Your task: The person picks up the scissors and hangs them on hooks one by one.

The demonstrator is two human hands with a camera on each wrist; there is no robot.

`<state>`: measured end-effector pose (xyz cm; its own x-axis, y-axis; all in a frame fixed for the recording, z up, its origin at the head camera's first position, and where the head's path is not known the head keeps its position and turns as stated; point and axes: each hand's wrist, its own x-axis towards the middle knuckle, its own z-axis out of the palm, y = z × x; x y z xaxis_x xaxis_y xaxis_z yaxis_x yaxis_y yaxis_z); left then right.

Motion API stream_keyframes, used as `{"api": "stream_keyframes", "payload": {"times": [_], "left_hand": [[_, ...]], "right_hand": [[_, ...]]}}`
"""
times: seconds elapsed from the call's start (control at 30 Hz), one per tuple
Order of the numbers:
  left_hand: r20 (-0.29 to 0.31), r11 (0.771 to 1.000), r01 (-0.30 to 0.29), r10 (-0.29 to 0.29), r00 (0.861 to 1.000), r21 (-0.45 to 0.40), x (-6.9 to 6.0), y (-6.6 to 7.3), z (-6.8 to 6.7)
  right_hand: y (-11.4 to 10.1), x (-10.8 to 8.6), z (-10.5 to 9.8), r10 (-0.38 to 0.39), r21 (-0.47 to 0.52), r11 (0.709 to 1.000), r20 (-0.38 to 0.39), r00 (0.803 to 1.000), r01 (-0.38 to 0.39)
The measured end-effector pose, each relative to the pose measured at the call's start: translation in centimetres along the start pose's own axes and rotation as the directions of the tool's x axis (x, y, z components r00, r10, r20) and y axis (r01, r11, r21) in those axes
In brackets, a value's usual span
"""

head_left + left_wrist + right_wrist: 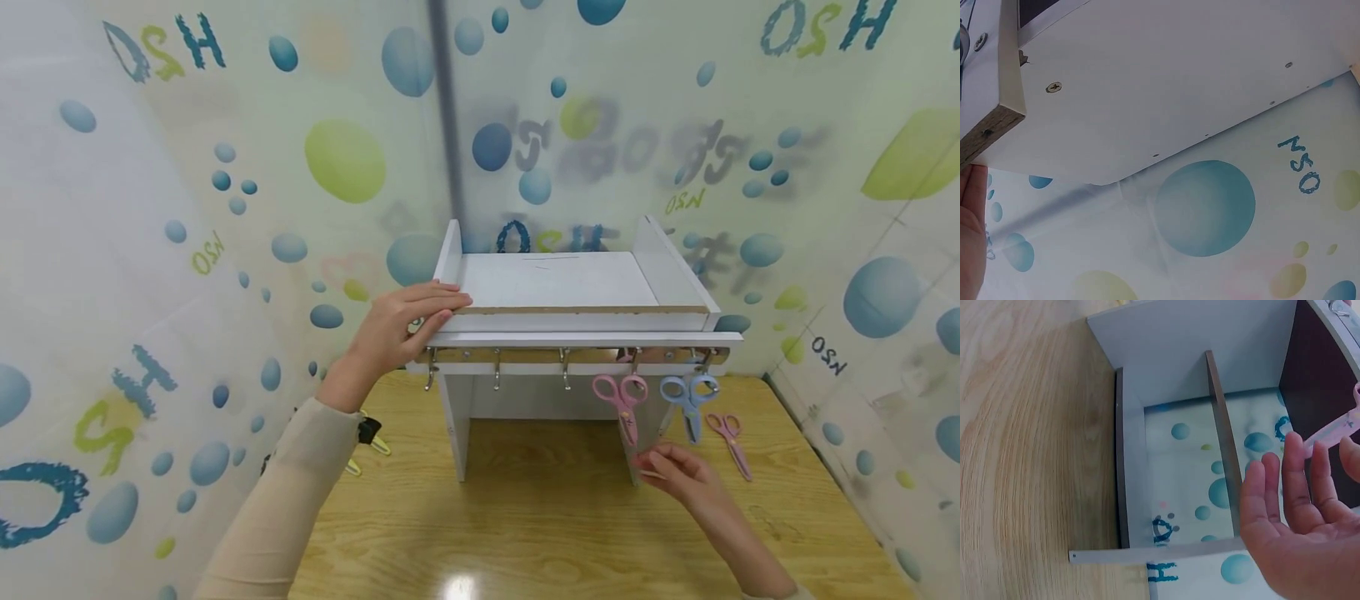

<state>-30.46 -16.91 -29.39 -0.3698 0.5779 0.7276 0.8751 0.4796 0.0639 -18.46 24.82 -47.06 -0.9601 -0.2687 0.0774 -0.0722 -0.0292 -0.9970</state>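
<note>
A small white shelf unit (570, 322) stands on the wooden table. My left hand (401, 325) rests on its upper left corner, fingers laid over the edge; only part of that hand (971, 231) shows in the left wrist view. Along the front runs a metal hook rail (525, 356). Pink scissors (627, 408) and blue scissors (692, 408) hang from its right-hand hooks. Just below them is my right hand (686, 475). In the right wrist view, its fingers (1297, 481) are loosely extended beside the blades of the hanging pink scissors (1335, 430), and no held thing shows.
More pink scissors (731, 446) lie on the table (540, 533) to the right of the unit. Yellow items with a black part (369, 430) lie at the left, partly behind my left arm. A patterned wall covering (345, 158) encloses the back and sides.
</note>
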Motion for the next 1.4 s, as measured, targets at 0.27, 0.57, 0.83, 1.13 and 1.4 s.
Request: {"api": "stream_keyframes", "payload": {"times": [0.27, 0.57, 0.83, 1.13, 1.4], "left_hand": [[-0.003, 1.000, -0.004, 0.004, 1.000, 0.002, -0.1, -0.1, 0.0], [-0.002, 1.000, 0.002, -0.002, 1.000, 0.002, -0.1, 0.1, 0.0], [-0.005, 1.000, 0.005, -0.005, 1.000, -0.003, -0.1, 0.1, 0.0], [0.004, 1.000, 0.012, -0.012, 1.000, -0.003, 0.0, 0.2, 0.0], [0.005, 1.000, 0.012, -0.013, 1.000, 0.004, 0.0, 0.1, 0.0]], "right_hand": [[-0.1, -0.2, -1.8, -0.028, 0.035, 0.999, 0.153, 0.988, 0.023], [-0.8, -0.7, -3.6, -0.003, -0.028, 1.000, 0.131, 0.991, 0.006], [-0.3, -0.9, -5.2, 0.017, -0.039, 0.999, 0.125, 0.992, -0.012], [0.6, -1.2, -7.4, 0.077, -0.053, 0.996, 0.085, 0.993, -0.072], [1.5, -1.0, -10.3, 0.095, 0.013, 0.995, 0.122, 0.988, -0.097]]}}
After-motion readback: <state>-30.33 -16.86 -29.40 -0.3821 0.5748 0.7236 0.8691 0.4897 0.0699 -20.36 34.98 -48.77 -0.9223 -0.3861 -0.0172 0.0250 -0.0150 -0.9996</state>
